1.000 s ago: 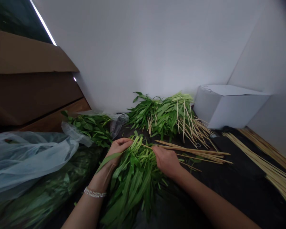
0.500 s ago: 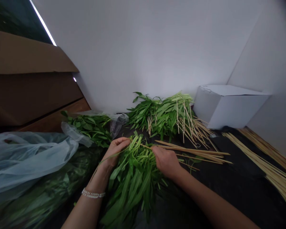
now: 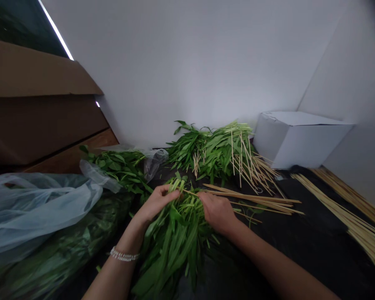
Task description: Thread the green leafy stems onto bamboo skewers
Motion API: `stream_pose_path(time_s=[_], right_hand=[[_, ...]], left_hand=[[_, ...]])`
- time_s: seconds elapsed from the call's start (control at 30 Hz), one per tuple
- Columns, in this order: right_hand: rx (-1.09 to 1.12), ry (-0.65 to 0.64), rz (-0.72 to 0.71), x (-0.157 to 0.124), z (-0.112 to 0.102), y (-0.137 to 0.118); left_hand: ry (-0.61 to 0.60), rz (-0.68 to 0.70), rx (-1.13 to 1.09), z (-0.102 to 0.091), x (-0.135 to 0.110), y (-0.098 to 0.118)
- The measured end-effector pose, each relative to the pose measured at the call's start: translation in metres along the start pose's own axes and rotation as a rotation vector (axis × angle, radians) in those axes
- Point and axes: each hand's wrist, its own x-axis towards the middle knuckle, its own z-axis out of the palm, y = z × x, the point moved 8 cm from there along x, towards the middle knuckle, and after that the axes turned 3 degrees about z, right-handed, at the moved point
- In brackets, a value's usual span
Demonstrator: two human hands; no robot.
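A bunch of long-leaved greens [image 3: 175,233] lies before me, its pale cut stems toward the far side. My left hand [image 3: 158,201] is closed on the stems, thumb across their top. In the fingers of my right hand [image 3: 218,211] is a thin wooden skewer [image 3: 190,192], which runs left into the stems. The skewer's far tip is hidden among the stems and my left fingers. Just beyond my right hand, several loose skewers [image 3: 259,199] lie on the dark surface.
Skewered greens [image 3: 225,150] are piled against the wall. On the left are bagged leafy greens [image 3: 118,166], a clear plastic bag [image 3: 37,212] and a cardboard box [image 3: 40,125]. A white box [image 3: 306,137] stands back right, with more skewers [image 3: 340,212] in front of it.
My left hand has shifted slightly right, and its thumb now lies over the stems. The long stem that trailed along my left wrist is gone. My right hand has barely moved.
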Motion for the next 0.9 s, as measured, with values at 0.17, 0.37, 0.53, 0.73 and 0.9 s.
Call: stream_pose_path(time_s=[0.17,0.37,0.53,0.73,0.9], right_hand=[[-0.056,0.068,-0.041,0.002,-0.006,0.002],[-0.203,0.105,0.03,0.012,-0.019,0.028],[-0.231,0.063,0.138,0.014,-0.019,0.049],[-0.011,0.128,0.35,0.011,-0.026,0.073],[0.301,0.284,0.472,0.01,-0.038,0.106]], left_hand=[[0.014,0.01,0.038,-0.002,-0.001,0.003],[0.345,0.036,-0.19,-0.044,0.0,0.009],[0.363,0.044,-0.276,-0.05,0.001,0.009],[0.265,0.012,-0.286,-0.041,0.002,0.005],[0.133,0.023,-0.199,-0.031,0.009,0.002]])
